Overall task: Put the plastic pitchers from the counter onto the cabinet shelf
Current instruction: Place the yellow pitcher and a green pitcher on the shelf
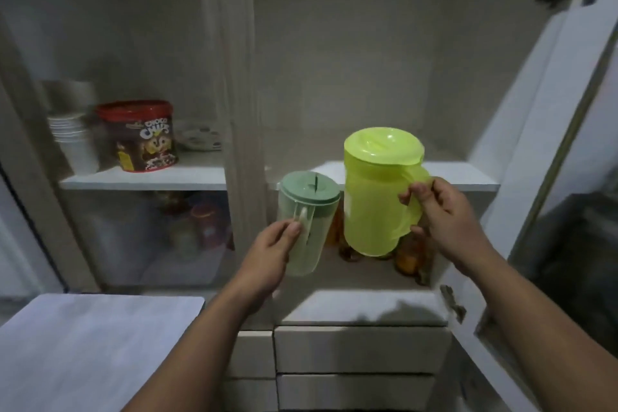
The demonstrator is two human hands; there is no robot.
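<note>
My left hand grips the handle of a small pale green pitcher with a slotted lid, held in the air in front of the open cabinet. My right hand holds the handle of a larger lime-yellow pitcher with a round lid. Both pitchers are upright and raised to about the level of the white cabinet shelf, just in front of its edge. The small pitcher hangs lower and to the left of the big one.
The cabinet door stands open at the right. Jars stand on the lower shelf behind the pitchers. Behind the left glass door are a red-lidded cereal tub, stacked white cups and plates. The counter lies lower left, drawers below.
</note>
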